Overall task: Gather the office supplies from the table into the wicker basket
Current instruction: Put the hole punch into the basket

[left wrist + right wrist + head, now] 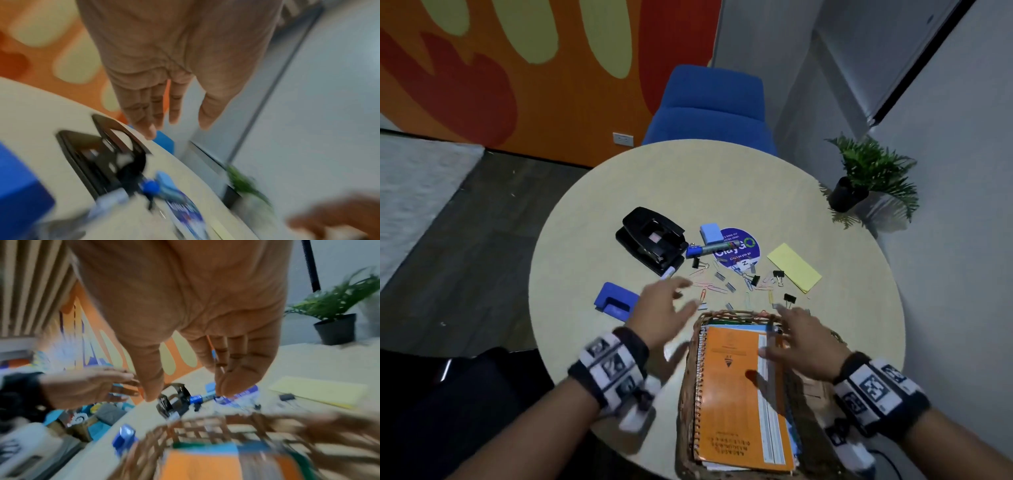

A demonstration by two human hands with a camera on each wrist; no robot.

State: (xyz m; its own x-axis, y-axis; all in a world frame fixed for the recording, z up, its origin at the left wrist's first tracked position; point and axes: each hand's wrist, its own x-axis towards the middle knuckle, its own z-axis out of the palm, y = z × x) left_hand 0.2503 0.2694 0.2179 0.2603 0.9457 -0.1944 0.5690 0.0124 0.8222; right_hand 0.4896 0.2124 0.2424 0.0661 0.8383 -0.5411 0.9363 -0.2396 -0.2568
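Observation:
A wicker basket stands at the near edge of the round table, holding an orange spiral notebook and a ruler. My right hand hovers open over the basket's far end, fingers spread, holding nothing. Left of the basket my left hand is open and empty above the table. Beyond it lie a black hole punch, a blue marker, a blue stapler, a yellow pad, a light blue block, and several paper clips and binder clips.
A round purple sticker lies flat at the table's middle. A blue chair stands behind the table. A potted plant sits at the table's right rim. A second marker pokes out beside the hole punch.

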